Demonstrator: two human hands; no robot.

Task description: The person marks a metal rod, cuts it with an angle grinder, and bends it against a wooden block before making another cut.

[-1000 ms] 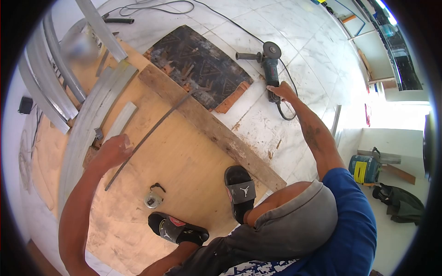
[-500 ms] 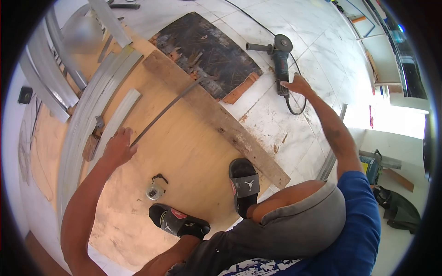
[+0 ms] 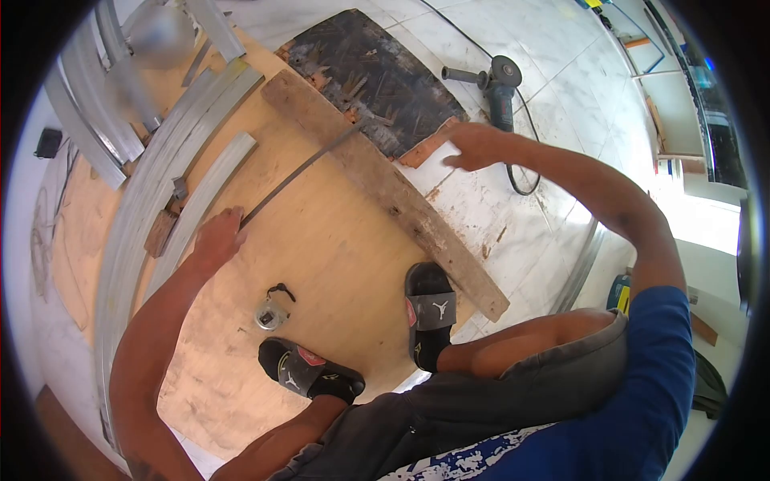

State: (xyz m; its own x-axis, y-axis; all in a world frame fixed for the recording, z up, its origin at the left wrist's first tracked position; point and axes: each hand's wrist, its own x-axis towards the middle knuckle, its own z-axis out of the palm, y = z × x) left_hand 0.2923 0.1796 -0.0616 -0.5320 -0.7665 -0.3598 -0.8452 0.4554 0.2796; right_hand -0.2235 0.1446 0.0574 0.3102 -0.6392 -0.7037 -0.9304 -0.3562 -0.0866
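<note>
My left hand (image 3: 220, 238) is closed around the near end of a thin metal bar (image 3: 301, 175). The bar slants away over the plywood, and its far end rests at the old wooden plank (image 3: 401, 218) by the dark board (image 3: 377, 76). My right hand (image 3: 473, 146) hovers near the broken orange-brown corner of that board, fingers and thumb apart, with nothing visible in it. Just beyond this hand lies an angle grinder (image 3: 501, 100) with a side handle, on the tiles; my wrist and forearm cover its rear end.
Long grey metal profiles (image 3: 148, 192) lie on the plywood sheet (image 3: 337, 305) at left, beside a small wood block (image 3: 161, 233). A tape measure (image 3: 270, 315) sits near my sandalled feet (image 3: 429, 313). The grinder's cord (image 3: 461, 30) runs across the tiles.
My right hand has left the grinder's rear end and moved left toward the board's corner. My left hand still grips the bar. The view has shifted slightly.
</note>
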